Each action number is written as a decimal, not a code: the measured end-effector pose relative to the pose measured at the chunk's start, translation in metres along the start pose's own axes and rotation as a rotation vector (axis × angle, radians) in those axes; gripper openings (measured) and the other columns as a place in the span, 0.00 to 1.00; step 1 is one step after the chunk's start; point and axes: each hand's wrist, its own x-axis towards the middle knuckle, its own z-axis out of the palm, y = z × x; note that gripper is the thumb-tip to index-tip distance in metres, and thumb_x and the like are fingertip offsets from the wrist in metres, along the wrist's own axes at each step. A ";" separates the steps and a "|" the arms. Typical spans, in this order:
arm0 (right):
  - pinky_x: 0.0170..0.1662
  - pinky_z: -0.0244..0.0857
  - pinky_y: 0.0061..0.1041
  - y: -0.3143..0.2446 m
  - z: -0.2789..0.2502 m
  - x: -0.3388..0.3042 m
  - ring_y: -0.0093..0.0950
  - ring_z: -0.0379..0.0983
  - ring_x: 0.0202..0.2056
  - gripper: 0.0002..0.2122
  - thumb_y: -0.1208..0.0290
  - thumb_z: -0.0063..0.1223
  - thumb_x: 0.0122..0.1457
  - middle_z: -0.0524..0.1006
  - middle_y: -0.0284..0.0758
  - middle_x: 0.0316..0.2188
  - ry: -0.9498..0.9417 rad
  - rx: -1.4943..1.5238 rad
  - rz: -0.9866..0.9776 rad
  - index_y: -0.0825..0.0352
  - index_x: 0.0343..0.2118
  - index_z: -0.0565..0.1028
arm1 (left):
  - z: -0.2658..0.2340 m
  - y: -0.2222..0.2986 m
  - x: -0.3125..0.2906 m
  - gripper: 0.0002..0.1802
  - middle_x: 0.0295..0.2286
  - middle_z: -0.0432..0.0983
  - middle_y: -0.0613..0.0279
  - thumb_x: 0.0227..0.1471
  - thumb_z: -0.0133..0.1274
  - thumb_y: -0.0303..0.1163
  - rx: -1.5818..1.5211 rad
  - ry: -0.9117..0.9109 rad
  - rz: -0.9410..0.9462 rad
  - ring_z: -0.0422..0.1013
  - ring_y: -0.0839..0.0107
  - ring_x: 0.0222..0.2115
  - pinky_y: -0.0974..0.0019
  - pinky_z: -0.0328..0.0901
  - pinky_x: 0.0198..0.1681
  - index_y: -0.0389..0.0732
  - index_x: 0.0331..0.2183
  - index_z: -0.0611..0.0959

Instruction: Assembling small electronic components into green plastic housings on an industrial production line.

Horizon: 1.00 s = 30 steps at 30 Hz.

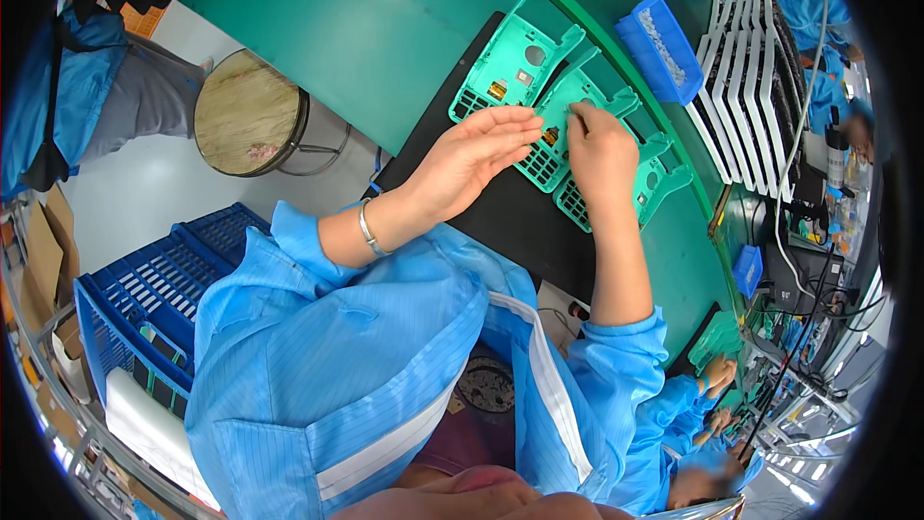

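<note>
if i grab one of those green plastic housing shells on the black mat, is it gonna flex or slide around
The green plastic housing shell looks like a thin moulded frame with cut-outs and a grille, so it is probably light and may twist a little if lifted by one corner. It lies flat on the black mat, so it seems unlikely to roll or tip. The right hand presses on a neighbouring shell, perhaps to steady it.

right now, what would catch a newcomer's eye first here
Probably the mint-green plastic housings laid in a row on a black mat at centre, with the left hand open over one and the right hand pinching at its upper edge. Next, the white trays stacked upright at upper right and the blue crate at lower left.
</note>
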 end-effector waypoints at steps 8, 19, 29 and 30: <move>0.28 0.67 0.34 -0.011 0.006 0.004 0.35 0.74 0.26 0.05 0.71 0.48 0.52 0.75 0.36 0.24 -0.025 -0.141 -0.061 0.65 0.27 0.75 | -0.005 -0.002 -0.002 0.18 0.47 0.68 0.56 0.55 0.45 0.26 0.013 0.032 -0.007 0.64 0.70 0.50 0.68 0.59 0.55 0.35 0.49 0.69; 0.31 0.67 0.30 -0.016 -0.004 0.031 0.34 0.74 0.24 0.10 0.65 0.49 0.48 0.77 0.38 0.21 -0.347 0.354 0.407 0.66 0.26 0.78 | -0.008 0.002 -0.002 0.16 0.46 0.69 0.56 0.56 0.44 0.26 0.076 0.013 0.006 0.65 0.70 0.49 0.67 0.60 0.54 0.35 0.48 0.70; 0.30 0.66 0.27 -0.010 0.002 0.047 0.29 0.74 0.22 0.11 0.66 0.50 0.44 0.76 0.36 0.16 -0.504 0.316 0.464 0.68 0.24 0.78 | -0.008 -0.005 -0.006 0.16 0.46 0.69 0.56 0.57 0.43 0.26 0.087 -0.007 0.026 0.65 0.70 0.49 0.67 0.60 0.54 0.36 0.48 0.70; 0.29 0.66 0.26 -0.006 0.003 0.048 0.27 0.73 0.21 0.11 0.66 0.50 0.44 0.75 0.36 0.15 -0.521 0.376 0.496 0.68 0.23 0.78 | -0.007 -0.005 -0.006 0.16 0.46 0.69 0.56 0.57 0.43 0.26 0.092 -0.010 0.026 0.65 0.70 0.49 0.67 0.60 0.53 0.36 0.48 0.70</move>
